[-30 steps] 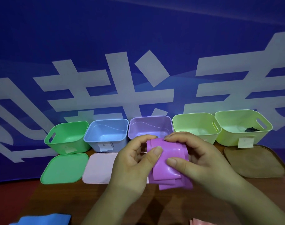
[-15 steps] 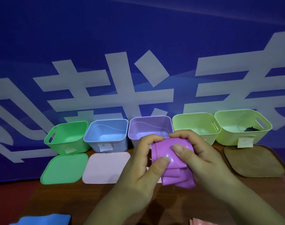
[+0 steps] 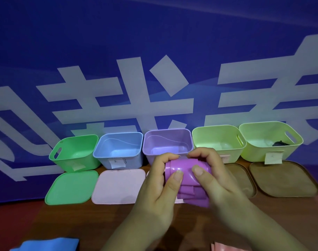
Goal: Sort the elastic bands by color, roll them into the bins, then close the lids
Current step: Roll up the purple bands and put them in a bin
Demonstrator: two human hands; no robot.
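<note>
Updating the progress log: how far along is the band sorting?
Early. Done: only the rightmost bin holds a dark item, seemingly a band. In hand: the left hand and right hand grip the partly rolled purple band before the purple bin. Left: the blue band and pink band lie at the view's near edge, and the green lid and others lie off their bins.

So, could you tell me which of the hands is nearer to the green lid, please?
Left. The left hand grips the purple band to the right of the green lid; the right hand holds it farther right.
</note>
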